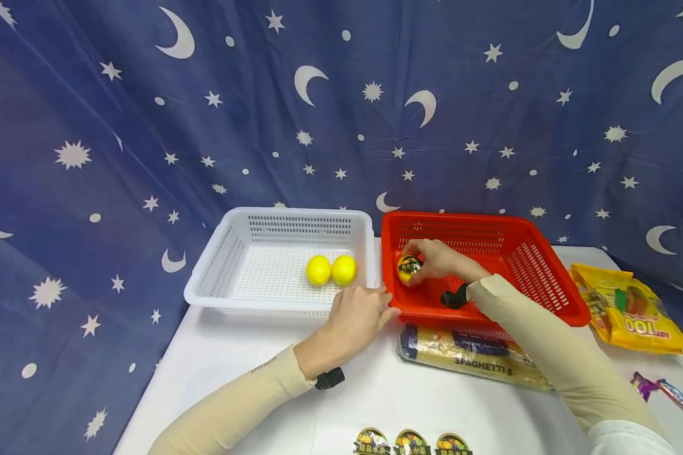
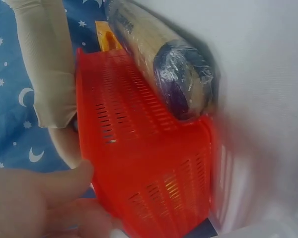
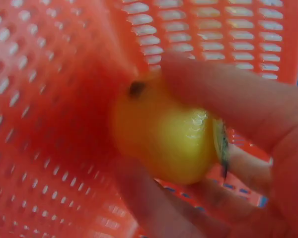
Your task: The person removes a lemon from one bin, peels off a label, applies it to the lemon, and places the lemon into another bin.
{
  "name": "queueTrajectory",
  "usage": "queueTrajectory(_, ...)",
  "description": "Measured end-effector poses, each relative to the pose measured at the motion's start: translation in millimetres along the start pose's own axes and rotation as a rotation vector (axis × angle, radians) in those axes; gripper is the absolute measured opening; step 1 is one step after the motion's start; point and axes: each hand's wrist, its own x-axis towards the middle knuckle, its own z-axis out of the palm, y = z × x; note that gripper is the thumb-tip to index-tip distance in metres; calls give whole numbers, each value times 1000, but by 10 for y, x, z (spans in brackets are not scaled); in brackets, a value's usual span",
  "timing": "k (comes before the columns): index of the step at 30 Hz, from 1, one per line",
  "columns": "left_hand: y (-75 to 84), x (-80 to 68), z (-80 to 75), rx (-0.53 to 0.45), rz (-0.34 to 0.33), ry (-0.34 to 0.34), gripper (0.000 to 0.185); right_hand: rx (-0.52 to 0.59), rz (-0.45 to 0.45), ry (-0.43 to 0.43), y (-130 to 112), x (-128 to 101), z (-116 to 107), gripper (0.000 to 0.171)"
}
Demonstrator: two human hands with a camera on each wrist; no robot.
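Note:
In the head view my right hand [image 1: 437,260] reaches into the red basket [image 1: 395,221] at its left end. Its fingers and thumb curl round a yellow fruit [image 3: 176,139], which has a dark spot and a black-and-gold sticker [image 1: 411,264]. My left hand [image 1: 360,322] grips the near left corner of the red basket, its thumb [image 2: 72,183] at the rim in the left wrist view. To the left stands a white basket [image 1: 222,302] with two bright yellow round fruits [image 1: 319,270] side by side.
A spaghetti pack [image 1: 472,360] lies before the red basket. Farther right are a yellow snack bag [image 1: 637,313] and small wrapped sweets [image 1: 663,390]. Three round stickers [image 1: 412,442] lie at the table's near edge. A starry blue curtain [image 1: 341,114] hangs behind.

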Motion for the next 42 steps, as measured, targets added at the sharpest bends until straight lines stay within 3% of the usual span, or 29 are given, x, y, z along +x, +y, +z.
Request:
queueTrajectory(9,23,3,6,21,5,5,24,-9,4,-42,16,5,52,63)
queueTrajectory(15,-10,22,-19,-31,0,0,26,-11,33,-66,-5,-59,-7,80)
queueTrajectory(18,-120,82,-159,-91,-12,5,21,-5,27,-56,-65,-152,-103,90)
queueTrajectory(21,-397,218,-419,-127,-47,-9,24,-19,-27,5,-170,-285,-201,88)
queueTrajectory(25,-1000,490,-654,-62,-95,-133,41,-42,-154,140,-403,-500,-182,73)
queueTrajectory(28,-1437,644,-622,-1,-109,-333,57,-45,-284,229,-639,-648,-7,58)
queueTrajectory(31,-1715,700,-483,-3,-127,-554,72,-73,-410,284,-851,-751,237,47)
queueTrajectory(33,-1805,700,-389,-14,-142,-654,81,-92,-471,305,-955,-786,391,43)
queueTrajectory(35,-1840,689,-305,-27,-162,-707,85,-123,-514,324,-1016,-800,523,40)
queueTrajectory(42,-1815,658,-157,-15,-148,-678,79,-181,-564,433,-1016,-788,768,27)
